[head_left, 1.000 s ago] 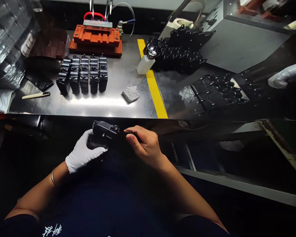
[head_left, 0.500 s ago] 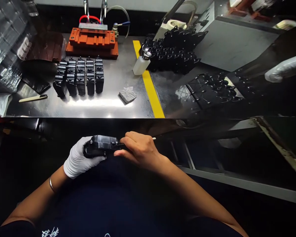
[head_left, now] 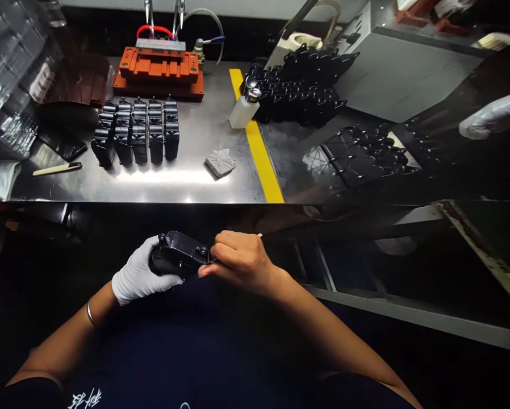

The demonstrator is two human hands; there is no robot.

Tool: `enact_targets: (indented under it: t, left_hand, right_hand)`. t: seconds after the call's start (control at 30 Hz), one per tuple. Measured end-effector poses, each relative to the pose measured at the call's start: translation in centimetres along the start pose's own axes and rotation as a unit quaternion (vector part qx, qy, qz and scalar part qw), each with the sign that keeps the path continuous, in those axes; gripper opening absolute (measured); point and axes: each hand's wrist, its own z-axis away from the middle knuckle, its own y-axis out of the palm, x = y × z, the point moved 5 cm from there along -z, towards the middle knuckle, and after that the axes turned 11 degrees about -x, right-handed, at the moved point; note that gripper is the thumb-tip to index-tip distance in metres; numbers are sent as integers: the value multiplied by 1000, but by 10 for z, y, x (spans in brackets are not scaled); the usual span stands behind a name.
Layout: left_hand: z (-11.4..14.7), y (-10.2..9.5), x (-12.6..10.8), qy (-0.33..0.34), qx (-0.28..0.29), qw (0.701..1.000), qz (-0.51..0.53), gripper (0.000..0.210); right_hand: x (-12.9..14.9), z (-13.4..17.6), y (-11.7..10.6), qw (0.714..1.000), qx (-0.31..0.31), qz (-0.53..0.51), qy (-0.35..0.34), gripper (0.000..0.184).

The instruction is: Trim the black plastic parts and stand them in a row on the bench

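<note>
In front of my body, below the bench edge, my left hand [head_left: 138, 274] in a white glove is closed around a black plastic housing [head_left: 182, 250]. The housing is tilted, one flat face turned up and its right end toward the other hand. My bare right hand [head_left: 240, 258] is closed on a slim tool with a pale handle [head_left: 260, 235], whose rear end sticks out behind the knuckles. Its thin tip reaches the right end of the housing; the fingers hide most of the tool.
On the metal bench [head_left: 191, 182] stand rows of black housings [head_left: 139, 133], an orange fixture [head_left: 159, 68], a white pump bottle [head_left: 243, 111], a grey wrapped block [head_left: 220, 163] and a pale pen-like tool [head_left: 57, 169]. Black parts [head_left: 297, 85] are piled beyond the yellow tape [head_left: 263, 162]. Another person's gloved hand [head_left: 476, 125] shows at right.
The black housing has turned in my left hand, its right end now lower. My right hand has shifted slightly down with the tool, staying at that end.
</note>
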Motion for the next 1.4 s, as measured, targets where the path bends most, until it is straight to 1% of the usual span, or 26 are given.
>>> enact_targets:
  t: [0.1,0.17,0.23,0.3,0.33,0.37,0.43,0.53,0.6,0.7,0.83,0.93,1.0,1.1,1.13,1.17,1.2,1.27,1.3,1.33,1.37,1.4]
  left_hand:
    - [0,1,-1,-16,-14,1000,0,65]
    - [0,0,-1,-42,-33,998,14,60]
    - [1,-4,0,-70,-67,995,40,55]
    - [1,-11,-1,-70,-109,990,61,52]
    - [1,-14,-3,-54,-123,989,65,50]
    - [1,-17,-5,-30,-124,990,63,48]
    - [2,-21,-11,28,-103,993,44,41]
    - [3,-23,-18,99,-67,993,-1,34]
    - [4,-25,-21,121,-69,990,-17,33]
    - [6,-24,-26,138,-71,988,-25,32]
    - [8,-19,-33,171,-40,984,-42,29]
    - [9,-17,-41,238,-19,971,-19,39]
    - [9,-16,-44,281,0,960,-7,43]
    - [7,-17,-46,299,0,954,-15,40]
    - [6,-18,-45,291,-5,957,-15,38]
    - [4,-20,-44,269,-13,963,-12,37]
    - [2,-21,-40,228,-14,973,-4,34]
    - [-2,-22,-27,100,0,994,33,35]
    - [-3,-21,-19,25,14,998,59,41]
    - [-3,-20,-12,-45,36,995,86,48]
    - [-3,-17,-6,-98,64,987,113,55]
    - [-3,-15,-1,-135,92,978,132,60]
  right_hand:
    - [4,0,2,1000,-9,5,-15,53]
    - [4,0,2,1000,-21,-3,-13,51]
    - [2,0,-1,999,-32,-39,18,46]
    - [-3,2,-2,994,-34,-76,68,40]
    - [-5,4,-3,992,-34,-83,91,37]
    - [-6,5,-3,990,-33,-82,108,33]
    - [-7,8,-3,989,-31,-67,126,28]
    - [-4,9,-1,990,-26,-54,125,25]
    - [-1,9,2,992,-16,-55,116,26]
    - [-1,9,8,993,-9,-56,106,30]
    - [-10,12,15,991,-2,-44,124,32]
    - [-14,13,15,981,21,-119,152,36]
    - [-13,13,13,968,61,-180,162,39]
    - [-7,13,9,958,114,-218,147,47]
    - [-6,13,7,958,117,-223,139,50]
    - [-4,13,6,958,114,-227,130,52]
    - [-3,12,5,961,106,-226,120,53]
    - [-2,8,2,974,73,-196,90,52]
    - [-1,5,1,982,56,-167,68,51]
    - [0,2,0,989,42,-133,46,52]
    - [1,-1,1,994,35,-100,23,53]
    - [2,-4,2,997,36,-75,0,56]
